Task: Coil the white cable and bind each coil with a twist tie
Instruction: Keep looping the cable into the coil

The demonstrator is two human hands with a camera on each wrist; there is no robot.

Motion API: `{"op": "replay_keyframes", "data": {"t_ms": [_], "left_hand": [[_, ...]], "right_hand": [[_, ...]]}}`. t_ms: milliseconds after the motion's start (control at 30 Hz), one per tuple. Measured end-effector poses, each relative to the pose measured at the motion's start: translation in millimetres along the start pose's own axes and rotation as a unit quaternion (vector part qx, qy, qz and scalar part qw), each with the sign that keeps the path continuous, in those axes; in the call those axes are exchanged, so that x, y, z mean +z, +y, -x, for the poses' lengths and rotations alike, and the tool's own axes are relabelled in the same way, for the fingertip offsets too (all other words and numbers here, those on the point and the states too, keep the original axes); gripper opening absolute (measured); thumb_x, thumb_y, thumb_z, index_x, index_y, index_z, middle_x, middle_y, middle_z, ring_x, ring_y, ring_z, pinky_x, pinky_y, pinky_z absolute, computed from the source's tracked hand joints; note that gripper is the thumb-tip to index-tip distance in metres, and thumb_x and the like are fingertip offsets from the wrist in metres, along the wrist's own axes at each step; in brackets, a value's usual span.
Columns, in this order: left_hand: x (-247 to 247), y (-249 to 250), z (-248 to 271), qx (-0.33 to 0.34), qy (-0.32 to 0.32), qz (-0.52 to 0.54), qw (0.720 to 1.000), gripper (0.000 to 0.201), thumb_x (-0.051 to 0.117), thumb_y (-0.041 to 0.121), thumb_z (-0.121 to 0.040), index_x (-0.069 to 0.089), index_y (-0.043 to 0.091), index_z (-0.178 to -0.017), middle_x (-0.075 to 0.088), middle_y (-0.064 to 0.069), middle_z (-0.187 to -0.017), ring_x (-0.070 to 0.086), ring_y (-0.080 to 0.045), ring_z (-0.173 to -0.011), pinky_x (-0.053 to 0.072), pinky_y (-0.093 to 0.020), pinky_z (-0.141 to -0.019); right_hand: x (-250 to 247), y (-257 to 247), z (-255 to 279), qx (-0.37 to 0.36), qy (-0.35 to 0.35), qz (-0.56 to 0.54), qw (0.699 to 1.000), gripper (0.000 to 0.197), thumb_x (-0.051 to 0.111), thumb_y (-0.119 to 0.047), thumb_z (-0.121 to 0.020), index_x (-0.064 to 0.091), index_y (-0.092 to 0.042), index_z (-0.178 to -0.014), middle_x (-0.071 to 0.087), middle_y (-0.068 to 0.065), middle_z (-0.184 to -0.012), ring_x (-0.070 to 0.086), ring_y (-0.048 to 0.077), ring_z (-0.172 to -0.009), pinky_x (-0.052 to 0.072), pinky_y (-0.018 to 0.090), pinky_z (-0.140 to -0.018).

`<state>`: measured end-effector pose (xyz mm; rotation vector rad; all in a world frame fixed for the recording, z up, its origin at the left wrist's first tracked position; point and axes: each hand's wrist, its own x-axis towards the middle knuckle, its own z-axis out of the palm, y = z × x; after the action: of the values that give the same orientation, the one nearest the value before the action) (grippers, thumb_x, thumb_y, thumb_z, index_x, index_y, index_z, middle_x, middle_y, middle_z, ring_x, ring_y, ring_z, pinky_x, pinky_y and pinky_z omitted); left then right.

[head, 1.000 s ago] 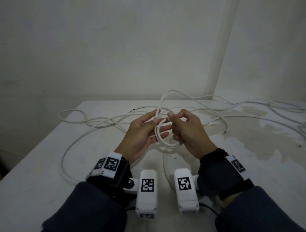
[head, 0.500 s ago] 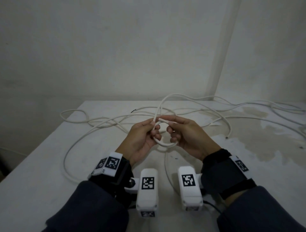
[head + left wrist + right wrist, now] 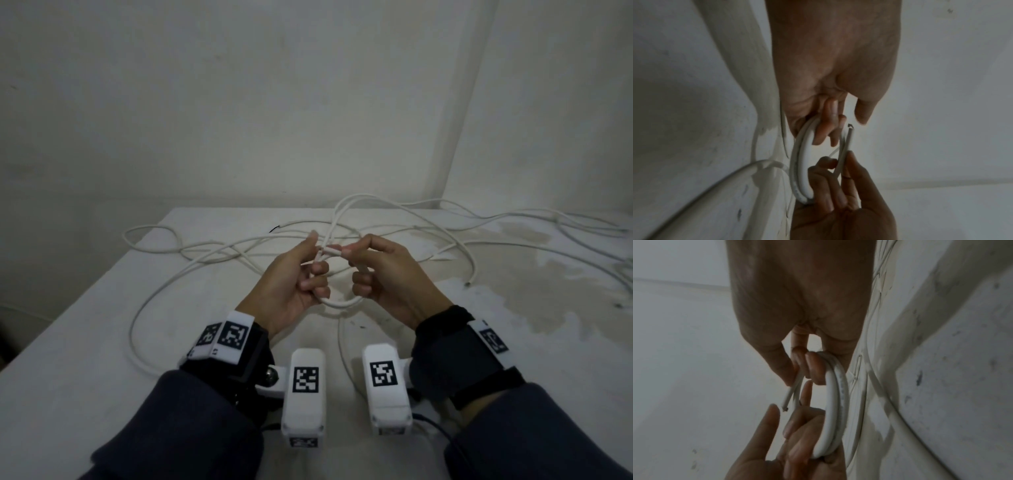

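Both hands were up over the counter (image 3: 85,342) with a small coil (image 3: 337,301) of the cable (image 3: 161,291) held between them. The left hand (image 3: 291,287) had its fingers (image 3: 824,129) curled through one side of the coil, two turns lying side by side. The right hand (image 3: 387,284) hooked the other side with its lower fingers (image 3: 813,369), while thumb and forefinger pinched the cut end (image 3: 786,400) of the cable up top, right by the left thumb.

The rest of the cable was a mess: loose loops sprawled across the counter behind and to the left of the hands, more strands trailing off to the right, and one run coming down toward the body between the two wrist cameras (image 3: 303,394). Those slack loops lay right behind the coil, some rising up from it. The counter had a big stained patch (image 3: 534,274) on the right. Walls (image 3: 239,102) close behind, corner at back right. Couldn't spot a twist tie anywhere.
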<state>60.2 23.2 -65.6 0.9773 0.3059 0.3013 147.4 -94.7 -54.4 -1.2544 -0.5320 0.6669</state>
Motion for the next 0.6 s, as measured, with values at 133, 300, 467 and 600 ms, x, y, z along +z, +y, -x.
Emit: {"op": "replay_keyframes", "data": {"t_ms": [133,300,467,600], "left_hand": [[-1.1,-1.9,1.2,-0.003,-0.010,-0.002,1.000,0.022,0.044,0.014,-0.097,0.065,0.005,-0.098,0.037,0.005,-0.054,0.024,-0.003,-0.035,0.029,-0.016,-0.040],[-1.0,-3.2,1.9,0.007,-0.033,-0.029,0.999,0.024,0.042,0.007,-0.098,0.060,-0.004,-0.108,0.039,0.003,-0.056,0.030,-0.004,-0.038,0.043,-0.019,-0.047],[-1.7,-2.6,3.7,0.027,-0.037,-0.092,0.995,0.017,0.044,0.005,-0.098,0.058,-0.005,-0.102,0.046,-0.003,-0.059,0.045,-0.008,-0.043,0.055,-0.024,-0.056],[-1.0,-2.9,4.6,0.022,-0.046,-0.173,0.984,0.021,0.039,0.005,-0.100,0.057,-0.001,-0.092,0.048,-0.005,-0.067,0.047,-0.010,-0.048,0.056,-0.024,-0.059]], "right_hand": [[-1.6,3.6,-2.9,0.025,0.011,-0.013,1.000,0.022,0.052,0.012,-0.084,0.058,-0.005,-0.072,0.052,0.015,-0.074,0.034,0.011,-0.042,0.029,0.021,-0.039],[-4.2,7.0,-5.8,0.004,0.032,-0.029,0.999,0.013,0.054,0.015,-0.083,0.063,0.010,-0.091,0.058,0.012,-0.069,0.038,0.007,-0.043,0.033,0.017,-0.039],[-5.0,8.8,-6.1,-0.022,0.049,-0.017,0.998,0.011,0.059,0.014,-0.082,0.067,0.006,-0.083,0.056,0.009,-0.063,0.040,0.008,-0.046,0.035,0.017,-0.042],[-7.6,12.3,-4.9,-0.043,0.048,0.047,0.997,0.009,0.064,0.008,-0.083,0.070,0.002,-0.085,0.064,0.012,-0.069,0.047,0.014,-0.054,0.040,0.020,-0.048]]}}
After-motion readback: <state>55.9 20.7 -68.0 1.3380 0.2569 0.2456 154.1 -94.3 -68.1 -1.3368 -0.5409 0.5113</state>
